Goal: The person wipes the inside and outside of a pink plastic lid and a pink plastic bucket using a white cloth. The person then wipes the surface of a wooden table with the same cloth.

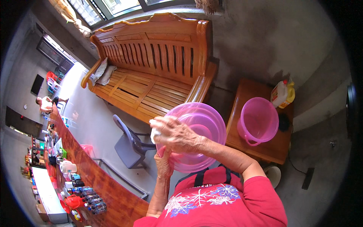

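In front of my red shirt a pink see-through plastic basin (213,130) is held up, tilted; ring-shaped edges show inside it, and I cannot tell whether several are stacked. My left hand (164,165) grips its near left rim, thumb up against the wall. Across the basin's left side reaches my right hand (177,135), slightly blurred, closed on a white cloth (155,135) by the rim. Most of the cloth is hidden under the fingers.
On a low wooden table (236,113) at right stand a pink bucket (261,117) and plastic jugs (281,94). A wooden bench (151,83) lies beyond, with a grey chair (128,149) nearer. A curved counter (113,196) at left holds bottles; another person (46,104) sits far left.
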`<move>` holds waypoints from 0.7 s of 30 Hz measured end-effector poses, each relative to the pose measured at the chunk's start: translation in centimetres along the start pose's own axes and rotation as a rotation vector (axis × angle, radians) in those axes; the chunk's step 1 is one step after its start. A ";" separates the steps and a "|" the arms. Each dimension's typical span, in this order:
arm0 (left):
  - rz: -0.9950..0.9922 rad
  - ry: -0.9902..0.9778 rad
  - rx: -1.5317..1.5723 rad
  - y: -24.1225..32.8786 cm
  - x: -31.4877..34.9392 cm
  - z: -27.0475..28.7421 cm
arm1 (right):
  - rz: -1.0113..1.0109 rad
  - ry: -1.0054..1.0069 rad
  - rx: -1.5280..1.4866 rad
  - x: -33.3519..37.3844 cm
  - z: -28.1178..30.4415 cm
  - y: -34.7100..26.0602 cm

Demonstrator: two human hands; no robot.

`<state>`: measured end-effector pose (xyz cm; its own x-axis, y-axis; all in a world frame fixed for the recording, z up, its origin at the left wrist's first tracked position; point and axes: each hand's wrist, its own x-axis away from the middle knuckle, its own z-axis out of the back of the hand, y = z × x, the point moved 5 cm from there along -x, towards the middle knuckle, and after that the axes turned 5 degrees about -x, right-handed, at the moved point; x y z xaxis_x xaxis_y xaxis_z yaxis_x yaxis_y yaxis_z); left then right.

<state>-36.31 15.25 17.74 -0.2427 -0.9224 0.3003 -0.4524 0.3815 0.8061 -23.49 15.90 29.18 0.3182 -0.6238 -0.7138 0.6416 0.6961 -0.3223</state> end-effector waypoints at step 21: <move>0.048 0.042 0.083 -1.9 -1.8 0.2 | -0.708 0.232 0.365 17.8 3.4 5.1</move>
<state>-35.17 16.24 15.61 -0.2300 -0.9040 0.3603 -0.5113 0.4273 0.7456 -12.18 7.11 16.99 -0.3724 -0.7542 -0.5408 0.8348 -0.0177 -0.5502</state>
